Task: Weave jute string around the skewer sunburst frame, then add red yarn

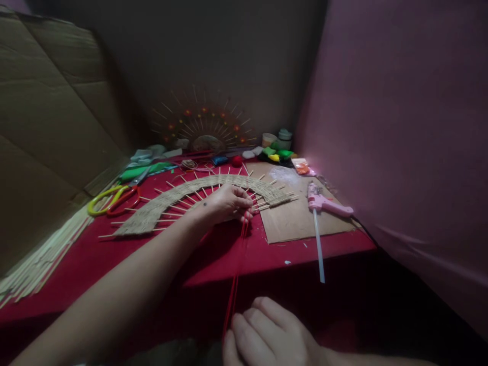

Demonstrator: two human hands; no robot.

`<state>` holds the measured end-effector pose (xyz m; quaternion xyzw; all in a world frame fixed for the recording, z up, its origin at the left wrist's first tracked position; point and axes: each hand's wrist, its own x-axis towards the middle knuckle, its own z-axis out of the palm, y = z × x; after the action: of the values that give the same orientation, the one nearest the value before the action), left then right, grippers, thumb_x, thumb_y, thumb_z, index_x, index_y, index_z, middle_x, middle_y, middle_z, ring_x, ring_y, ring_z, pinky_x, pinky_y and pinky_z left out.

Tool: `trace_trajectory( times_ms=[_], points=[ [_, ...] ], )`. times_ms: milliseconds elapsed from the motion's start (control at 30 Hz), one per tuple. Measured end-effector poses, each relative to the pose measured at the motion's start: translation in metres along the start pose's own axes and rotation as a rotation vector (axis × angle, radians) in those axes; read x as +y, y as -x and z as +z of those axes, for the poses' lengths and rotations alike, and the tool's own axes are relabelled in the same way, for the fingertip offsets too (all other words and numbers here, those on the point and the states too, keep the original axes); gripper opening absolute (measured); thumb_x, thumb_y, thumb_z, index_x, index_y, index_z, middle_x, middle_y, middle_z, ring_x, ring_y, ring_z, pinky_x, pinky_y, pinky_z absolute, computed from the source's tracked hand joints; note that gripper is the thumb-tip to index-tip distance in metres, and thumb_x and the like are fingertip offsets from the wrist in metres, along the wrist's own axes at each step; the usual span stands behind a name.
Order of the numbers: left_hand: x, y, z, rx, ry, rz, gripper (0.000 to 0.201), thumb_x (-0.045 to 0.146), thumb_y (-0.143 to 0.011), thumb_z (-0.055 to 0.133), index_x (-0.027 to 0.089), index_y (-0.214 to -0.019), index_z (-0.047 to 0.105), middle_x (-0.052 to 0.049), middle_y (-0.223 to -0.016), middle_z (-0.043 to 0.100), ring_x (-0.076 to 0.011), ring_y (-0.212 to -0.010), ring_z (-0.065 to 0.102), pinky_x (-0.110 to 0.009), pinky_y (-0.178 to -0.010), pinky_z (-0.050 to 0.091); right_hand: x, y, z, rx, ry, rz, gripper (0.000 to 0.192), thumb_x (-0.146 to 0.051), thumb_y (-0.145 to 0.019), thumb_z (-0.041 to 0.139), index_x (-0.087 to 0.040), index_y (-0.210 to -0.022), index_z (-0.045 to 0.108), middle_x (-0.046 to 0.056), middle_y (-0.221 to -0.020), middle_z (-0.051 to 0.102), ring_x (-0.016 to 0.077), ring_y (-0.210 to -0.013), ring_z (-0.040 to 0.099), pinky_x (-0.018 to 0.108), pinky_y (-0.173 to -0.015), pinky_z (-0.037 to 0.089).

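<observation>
A half-ring of woven twine on thin sticks (183, 189) lies across the red-covered table. Over its inner side, near the right end, my left hand (230, 202) pinches strands of red yarn (239, 259) between closed fingers. The yarn runs down, looking taut, to my right hand (269, 333), which is low in front of the table edge with fingers curled round the other end. Whether my left fingers also touch a stick is hidden.
Yellow- and red-handled scissors (114, 199) and a bundle of sticks (49, 249) lie left. A pink glue gun (324, 202) rests on cardboard (284, 223) at right. Behind stand a decorated stick fan (206, 124), a red ball (237, 161) and colourful packets (280, 154).
</observation>
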<state>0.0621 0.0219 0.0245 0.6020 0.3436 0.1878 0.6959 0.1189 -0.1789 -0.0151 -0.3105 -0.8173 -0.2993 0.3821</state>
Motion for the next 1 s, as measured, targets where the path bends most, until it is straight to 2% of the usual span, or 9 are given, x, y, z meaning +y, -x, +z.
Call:
trace_trajectory(
  times_ms=[100,200,367,433,533,633,733,867,1000],
  points=[
    [0.002,0.0,0.001,0.062,0.012,0.099,0.009,0.006,-0.072,0.059,0.01,-0.064,0.054,-0.006,-0.054,0.062,-0.0136,-0.047,0.061,-0.023,-0.045,0.05,0.005,0.0,-0.006,0.006,-0.021,0.034,0.018,0.001,-0.072,0.051,-0.011,-0.068,0.064,0.004,-0.055,0.062,0.0124,-0.047,0.051,0.027,-0.046,0.043],
    [0.009,0.004,-0.002,0.172,-0.096,0.284,0.007,0.006,-0.072,0.058,0.011,-0.067,0.055,-0.002,-0.052,0.06,-0.0132,-0.046,0.061,-0.022,-0.043,0.05,0.015,-0.004,-0.022,0.007,-0.065,0.111,0.016,-0.001,-0.074,0.05,-0.008,-0.073,0.065,0.006,-0.057,0.062,0.0134,-0.049,0.052,0.028,-0.046,0.043],
    [0.026,0.013,-0.017,0.437,-0.241,0.592,0.006,0.007,-0.072,0.056,0.012,-0.07,0.057,-0.001,-0.054,0.06,-0.0115,-0.043,0.058,-0.021,-0.041,0.049,0.052,-0.014,-0.05,-0.153,-0.089,0.347,0.017,-0.009,-0.081,0.05,-0.009,-0.088,0.065,0.006,-0.063,0.063,0.0126,-0.051,0.052,0.029,-0.049,0.044],
    [0.03,0.016,-0.025,0.551,-0.306,0.695,0.005,0.01,-0.074,0.055,0.013,-0.072,0.059,-0.001,-0.055,0.06,-0.0116,-0.044,0.059,-0.021,-0.041,0.049,0.076,-0.016,-0.05,-0.016,-0.008,0.421,0.014,-0.008,-0.081,0.052,-0.012,-0.08,0.065,0.004,-0.062,0.063,0.0121,-0.055,0.055,0.028,-0.054,0.045],
    [0.033,0.018,-0.039,0.736,-0.495,0.812,0.007,0.014,-0.076,0.053,0.015,-0.075,0.06,0.0,-0.057,0.061,-0.0108,-0.043,0.058,-0.02,-0.042,0.047,0.118,-0.018,-0.032,-0.03,-0.134,0.591,0.012,-0.014,-0.08,0.054,-0.015,-0.075,0.065,0.0,-0.06,0.062,0.0093,-0.052,0.053,0.023,-0.05,0.043],
    [0.032,0.018,-0.052,0.941,-0.747,0.893,0.008,0.016,-0.078,0.051,0.017,-0.078,0.06,0.001,-0.058,0.061,-0.0099,-0.047,0.057,-0.02,-0.049,0.046,0.154,-0.022,-0.002,-0.098,-0.358,0.844,0.014,-0.017,-0.078,0.052,-0.015,-0.072,0.065,-0.001,-0.059,0.061,0.0083,-0.049,0.053,0.021,-0.047,0.042],
    [0.031,0.018,-0.064,1.083,-0.918,0.921,0.009,0.017,-0.08,0.05,0.018,-0.082,0.059,0.001,-0.061,0.062,-0.0109,-0.053,0.059,-0.021,-0.055,0.045,0.18,-0.032,0.031,-0.144,-0.543,0.987,0.013,-0.016,-0.074,0.051,-0.014,-0.067,0.062,0.0,-0.059,0.059,0.008,-0.047,0.053,0.019,-0.042,0.04],
    [0.032,0.02,-0.08,1.193,-0.967,0.935,0.012,0.018,-0.083,0.047,0.017,-0.088,0.058,-0.001,-0.065,0.063,-0.0113,-0.055,0.059,-0.022,-0.055,0.043,0.205,-0.048,0.071,-0.134,-0.657,1.08,0.013,-0.014,-0.07,0.048,-0.014,-0.062,0.059,-0.001,-0.056,0.056,0.0078,-0.044,0.052,0.018,-0.04,0.039],
    [0.034,0.024,-0.093,1.25,-0.848,0.907,0.013,0.02,-0.085,0.046,0.017,-0.09,0.058,-0.001,-0.065,0.061,-0.0116,-0.056,0.059,-0.023,-0.057,0.044,0.227,-0.059,0.108,-0.14,-0.607,1.109,0.013,-0.015,-0.069,0.049,-0.014,-0.061,0.059,-0.002,-0.052,0.054,0.0084,-0.041,0.051,0.019,-0.04,0.039]
  ],
)
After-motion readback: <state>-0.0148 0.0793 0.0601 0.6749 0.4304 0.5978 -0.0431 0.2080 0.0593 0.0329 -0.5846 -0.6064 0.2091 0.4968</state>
